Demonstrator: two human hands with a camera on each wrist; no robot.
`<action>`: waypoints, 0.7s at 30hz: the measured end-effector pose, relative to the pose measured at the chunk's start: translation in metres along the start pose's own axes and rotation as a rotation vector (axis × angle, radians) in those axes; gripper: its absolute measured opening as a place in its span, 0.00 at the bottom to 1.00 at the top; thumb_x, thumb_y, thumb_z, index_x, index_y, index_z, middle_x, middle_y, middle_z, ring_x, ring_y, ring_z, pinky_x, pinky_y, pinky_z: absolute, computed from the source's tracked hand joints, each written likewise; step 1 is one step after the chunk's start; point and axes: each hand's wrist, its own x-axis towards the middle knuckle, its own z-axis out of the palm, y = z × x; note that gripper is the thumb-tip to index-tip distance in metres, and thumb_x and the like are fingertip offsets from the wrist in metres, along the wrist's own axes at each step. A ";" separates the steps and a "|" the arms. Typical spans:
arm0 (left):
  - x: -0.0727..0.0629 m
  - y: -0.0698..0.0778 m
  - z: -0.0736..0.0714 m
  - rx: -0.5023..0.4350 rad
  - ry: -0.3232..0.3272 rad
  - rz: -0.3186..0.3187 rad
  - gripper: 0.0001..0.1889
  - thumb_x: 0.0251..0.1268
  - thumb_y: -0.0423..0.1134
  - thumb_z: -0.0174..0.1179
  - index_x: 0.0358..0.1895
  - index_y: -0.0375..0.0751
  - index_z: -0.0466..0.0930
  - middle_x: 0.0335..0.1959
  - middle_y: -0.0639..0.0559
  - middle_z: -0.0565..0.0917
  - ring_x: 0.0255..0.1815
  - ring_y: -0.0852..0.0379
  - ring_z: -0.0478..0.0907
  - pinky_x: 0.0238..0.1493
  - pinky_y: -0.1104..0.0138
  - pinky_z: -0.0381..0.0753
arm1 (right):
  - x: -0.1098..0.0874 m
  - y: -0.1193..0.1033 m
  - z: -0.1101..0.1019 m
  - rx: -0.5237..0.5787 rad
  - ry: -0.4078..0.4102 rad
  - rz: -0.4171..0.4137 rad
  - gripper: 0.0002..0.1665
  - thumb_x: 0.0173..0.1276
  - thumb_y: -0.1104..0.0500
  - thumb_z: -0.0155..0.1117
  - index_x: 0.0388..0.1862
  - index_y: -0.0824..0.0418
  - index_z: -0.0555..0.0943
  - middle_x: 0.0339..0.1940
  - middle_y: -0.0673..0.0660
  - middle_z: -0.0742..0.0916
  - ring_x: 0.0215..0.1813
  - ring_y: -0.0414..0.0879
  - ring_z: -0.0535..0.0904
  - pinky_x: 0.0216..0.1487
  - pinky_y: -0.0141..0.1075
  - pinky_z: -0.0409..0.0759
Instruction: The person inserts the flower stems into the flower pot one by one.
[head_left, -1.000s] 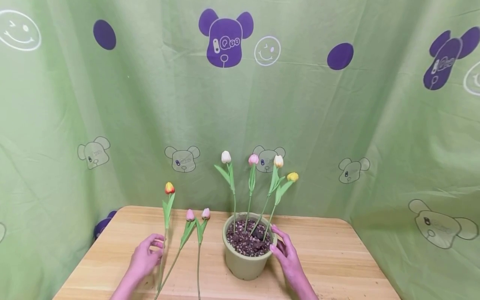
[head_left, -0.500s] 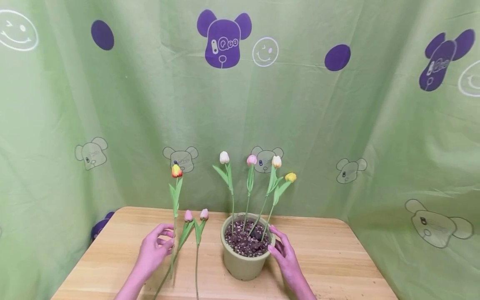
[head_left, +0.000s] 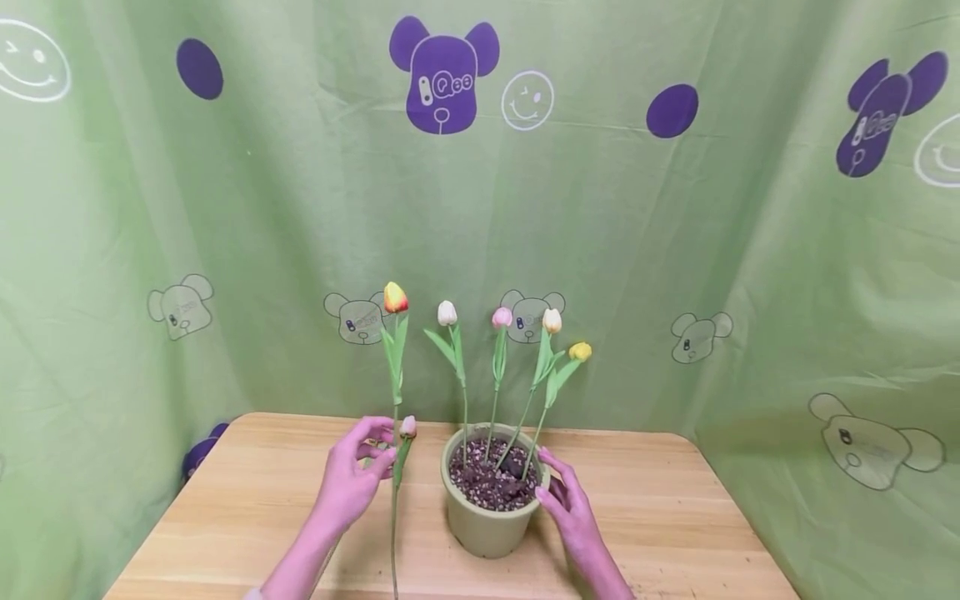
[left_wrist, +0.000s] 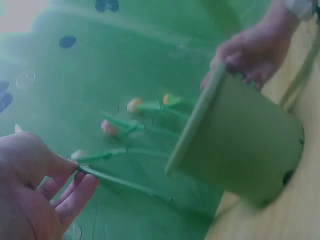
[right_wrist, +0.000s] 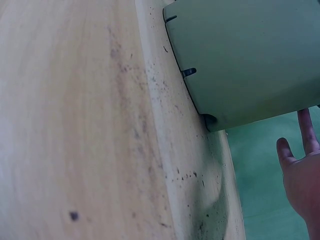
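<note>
Thumb and fingers of my left hand [head_left: 356,475] pinch the green stem of a red-and-yellow tulip [head_left: 395,298], held upright left of the flowerpot. In the left wrist view the lower stem [left_wrist: 125,183] sticks out past the fingers, its end free in the air. My right hand [head_left: 573,512] holds the green flowerpot [head_left: 489,533] at its right rim, thumb in front and fingers farther back. Dark, speckled soil [head_left: 498,500] fills the pot. Standing in it are a white tulip [head_left: 447,313], a pink tulip [head_left: 502,317], a cream-orange tulip [head_left: 551,321] and a yellow tulip [head_left: 580,351].
A pale pink tulip [head_left: 407,427] lies on the wooden table [head_left: 660,517], just right of my left hand. Another pink tulip is hidden behind that hand and arm. Dark specks of soil [right_wrist: 195,174] dot the tabletop. A green printed curtain [head_left: 300,208] surrounds the table.
My left hand has moved right and away from me, raising the red-and-yellow tulip toward the pot and covering one lying pink tulip. The right hand stays on the pot.
</note>
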 end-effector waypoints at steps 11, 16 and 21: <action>0.016 0.024 0.046 -0.041 -0.048 0.107 0.20 0.65 0.21 0.62 0.58 0.41 0.81 0.48 0.41 0.82 0.42 0.50 0.84 0.42 0.61 0.92 | 0.001 0.003 -0.001 0.002 -0.015 -0.006 0.32 0.79 0.66 0.55 0.79 0.62 0.63 0.84 0.65 0.61 0.68 0.26 0.73 0.67 0.26 0.74; 0.026 0.025 0.063 -0.080 -0.073 0.138 0.20 0.66 0.22 0.62 0.59 0.39 0.79 0.50 0.38 0.82 0.44 0.43 0.83 0.44 0.55 0.92 | 0.001 0.002 0.000 0.014 -0.013 -0.011 0.32 0.78 0.67 0.55 0.79 0.63 0.63 0.84 0.65 0.61 0.68 0.26 0.73 0.67 0.26 0.74; 0.034 0.019 0.081 -0.085 -0.068 0.178 0.20 0.65 0.22 0.62 0.58 0.40 0.80 0.49 0.40 0.83 0.42 0.47 0.83 0.42 0.57 0.92 | 0.001 0.003 0.000 0.001 -0.003 -0.003 0.32 0.79 0.66 0.55 0.79 0.61 0.64 0.84 0.64 0.61 0.68 0.26 0.73 0.67 0.26 0.74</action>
